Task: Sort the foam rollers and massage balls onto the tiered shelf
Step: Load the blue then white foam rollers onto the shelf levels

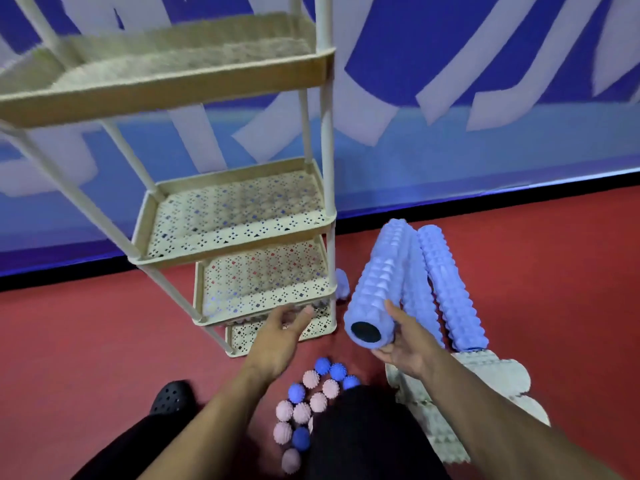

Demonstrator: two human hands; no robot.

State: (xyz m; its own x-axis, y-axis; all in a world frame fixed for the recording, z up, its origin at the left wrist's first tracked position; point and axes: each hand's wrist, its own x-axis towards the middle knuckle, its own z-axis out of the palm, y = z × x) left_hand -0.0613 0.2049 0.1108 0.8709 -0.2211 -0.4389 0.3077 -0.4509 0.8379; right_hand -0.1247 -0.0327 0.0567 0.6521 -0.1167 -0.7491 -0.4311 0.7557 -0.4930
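A cream tiered shelf (242, 244) with perforated trays stands on the red floor at left. My right hand (403, 344) grips the near end of a blue ridged foam roller (377, 285), lifted off the floor to the right of the shelf. Two more blue rollers (450, 289) lie behind it. My left hand (280, 336) is open, fingers stretched toward the front rim of a lower tray. Several spiky massage balls (311, 407), pink and blue, lie on the floor between my arms. Cream-coloured rollers (485, 379) lie under my right forearm.
A blue and white wall with a black baseboard runs behind the shelf. A small blue item (343, 284) sits by the shelf's right leg. My knee (367, 434) and a black shoe (173, 398) are at the bottom of the view.
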